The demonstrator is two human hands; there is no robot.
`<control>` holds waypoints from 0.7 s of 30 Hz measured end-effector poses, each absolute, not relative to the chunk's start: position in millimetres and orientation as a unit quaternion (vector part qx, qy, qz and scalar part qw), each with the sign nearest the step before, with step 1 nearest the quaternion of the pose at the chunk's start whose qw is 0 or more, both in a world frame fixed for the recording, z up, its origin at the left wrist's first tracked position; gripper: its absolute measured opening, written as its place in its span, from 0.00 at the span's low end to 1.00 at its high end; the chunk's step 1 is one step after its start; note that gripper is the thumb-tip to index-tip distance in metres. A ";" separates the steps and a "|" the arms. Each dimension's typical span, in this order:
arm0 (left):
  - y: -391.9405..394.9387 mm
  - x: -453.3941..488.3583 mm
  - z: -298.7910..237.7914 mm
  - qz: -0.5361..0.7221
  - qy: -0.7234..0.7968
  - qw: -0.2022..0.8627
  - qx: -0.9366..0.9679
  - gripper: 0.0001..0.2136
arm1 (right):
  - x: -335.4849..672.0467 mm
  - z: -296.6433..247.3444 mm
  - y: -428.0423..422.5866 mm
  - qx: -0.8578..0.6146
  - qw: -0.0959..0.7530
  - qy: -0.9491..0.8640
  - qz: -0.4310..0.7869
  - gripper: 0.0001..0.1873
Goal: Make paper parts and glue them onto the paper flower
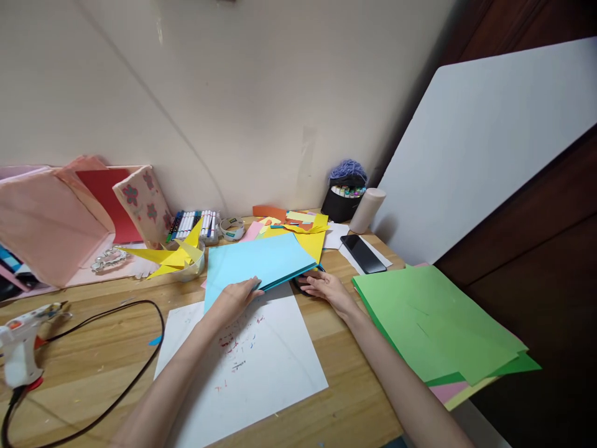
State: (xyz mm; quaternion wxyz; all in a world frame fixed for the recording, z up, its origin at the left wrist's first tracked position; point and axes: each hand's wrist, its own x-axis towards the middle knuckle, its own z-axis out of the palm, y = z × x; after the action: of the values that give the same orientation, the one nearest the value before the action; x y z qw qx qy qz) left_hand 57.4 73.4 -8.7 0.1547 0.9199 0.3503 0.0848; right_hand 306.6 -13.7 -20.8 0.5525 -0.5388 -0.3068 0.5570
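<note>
My left hand [237,297] is closed on the near edge of a stack of light blue paper [261,258], thumb on top. The stack's near edge is lifted and its layers show. Beside its right corner is my right hand [329,291], fingers stretched to the left and apart. Next to those fingertips lies a dark, curved item [301,288], partly hidden by the paper and the hand; its kind is unclear. Below the stack, a large white sheet [280,373] with red and blue marks lies on the wooden table [345,367].
A glue gun [23,348] with a looping black cord lies left. Yellow paper shapes rest in a bowl [189,270]. Markers [193,225], a tape roll [232,228] and paper scraps line the back. A phone [362,254] and green sheets [443,317] are right.
</note>
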 end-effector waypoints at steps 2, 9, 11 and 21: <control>74.2 57.1 -8.2 0.091 0.354 0.162 0.917 0.19 | 301.8 -19.4 -13.3 -0.546 0.560 -0.309 0.541 0.15; 75.6 57.8 -11.6 0.116 0.380 0.199 0.896 0.19 | 292.5 -22.2 -9.7 -0.557 0.580 -0.311 0.506 0.14; 74.6 58.0 -11.4 0.130 0.385 0.210 0.889 0.18 | 291.5 -25.0 -8.1 -0.559 0.586 -0.305 0.502 0.14; 74.1 54.0 -12.0 0.204 0.404 0.254 0.855 0.19 | 300.3 -38.8 -7.7 -0.660 0.600 -0.384 0.238 0.26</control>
State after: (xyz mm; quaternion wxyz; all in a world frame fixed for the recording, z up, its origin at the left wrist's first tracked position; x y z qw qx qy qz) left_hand 54.0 74.1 -12.0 0.2538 0.8548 0.4040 0.2040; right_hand 300.3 -7.7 -38.8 0.5998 -0.6604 -0.3839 0.2384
